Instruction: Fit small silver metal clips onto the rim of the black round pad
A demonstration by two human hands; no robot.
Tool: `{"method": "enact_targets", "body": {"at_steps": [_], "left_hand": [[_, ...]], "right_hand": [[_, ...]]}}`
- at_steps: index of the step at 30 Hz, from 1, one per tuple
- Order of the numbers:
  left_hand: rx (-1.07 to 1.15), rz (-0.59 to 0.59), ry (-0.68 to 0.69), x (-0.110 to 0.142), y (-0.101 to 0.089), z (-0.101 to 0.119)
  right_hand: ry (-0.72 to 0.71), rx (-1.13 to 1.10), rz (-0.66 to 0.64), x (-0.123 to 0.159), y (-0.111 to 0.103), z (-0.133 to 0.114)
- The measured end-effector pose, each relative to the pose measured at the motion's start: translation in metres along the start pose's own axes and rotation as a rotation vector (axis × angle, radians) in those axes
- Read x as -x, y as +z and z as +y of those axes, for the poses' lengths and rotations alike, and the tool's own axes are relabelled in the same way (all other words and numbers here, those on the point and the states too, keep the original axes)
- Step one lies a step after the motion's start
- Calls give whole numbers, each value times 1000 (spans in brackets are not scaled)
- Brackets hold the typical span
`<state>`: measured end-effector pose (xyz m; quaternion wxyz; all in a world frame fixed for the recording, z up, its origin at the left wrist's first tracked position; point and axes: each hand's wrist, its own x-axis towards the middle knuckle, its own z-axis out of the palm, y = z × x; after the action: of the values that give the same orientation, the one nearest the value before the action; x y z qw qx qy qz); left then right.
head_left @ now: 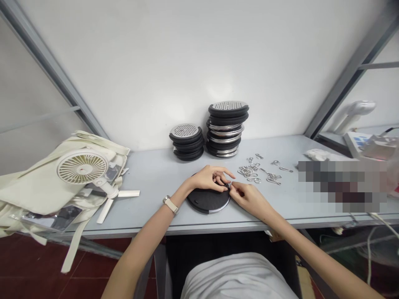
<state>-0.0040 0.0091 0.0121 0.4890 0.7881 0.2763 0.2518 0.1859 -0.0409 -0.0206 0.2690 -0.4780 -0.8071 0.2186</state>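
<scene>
A flat round black disc [207, 200] with a silvery strip along its near right edge lies on the grey table in front of me. My left hand [209, 177] rests over its far side, thumb and fingers pinched at a small dark part on the right rim, index finger stretched out. At that same rim my right hand [247, 198] is closed, its thumb and index finger pressed together. What sits between those right fingertips is too small to make out. Several metal spring hooks [247, 170] lie loose just beyond my right hand.
Behind the disc stand a short stack of black discs with perforated metal tops [187, 143] and a taller stack [227, 135]. On the left, a white fan [82, 168] stands against a cream bag [40, 187]. A white crumpled bundle [321, 154] lies on the right.
</scene>
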Motion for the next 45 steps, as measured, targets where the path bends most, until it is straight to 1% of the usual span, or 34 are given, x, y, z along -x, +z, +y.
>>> {"method": "enact_targets", "body": {"at_steps": [5, 11, 18, 25, 27, 30, 34, 36, 39, 42, 45], "left_hand": [[5, -11, 24, -1, 0, 0], [-20, -15, 11, -1, 0, -1], [-28, -11, 19, -1, 1, 0], [-58, -4, 35, -1, 2, -1], [-77, 10, 45, -1, 2, -1], [-125, 62, 45, -1, 1, 0], [-123, 72, 1, 1, 2, 2], [-130, 89, 10, 1, 3, 2], [-170, 105, 45, 1, 4, 2], [-195, 91, 52, 0, 5, 2], [-184, 52, 41, 0, 4, 1]], "right_hand": [[-15, 4, 10, 0, 0, 0], [-26, 12, 26, 1, -1, -2], [-10, 59, 34, 2, -3, -6], [-23, 129, 54, 2, -1, -4], [-43, 154, 77, 2, 0, -3], [-63, 176, 120, 3, 1, -3], [0, 115, 134, 2, -1, -2], [33, 100, 139, 1, -2, -1], [-2, 99, 74, -1, -1, 1], [-60, 105, 0, -1, 0, 2], [-48, 113, -23, -2, -1, 1]]}}
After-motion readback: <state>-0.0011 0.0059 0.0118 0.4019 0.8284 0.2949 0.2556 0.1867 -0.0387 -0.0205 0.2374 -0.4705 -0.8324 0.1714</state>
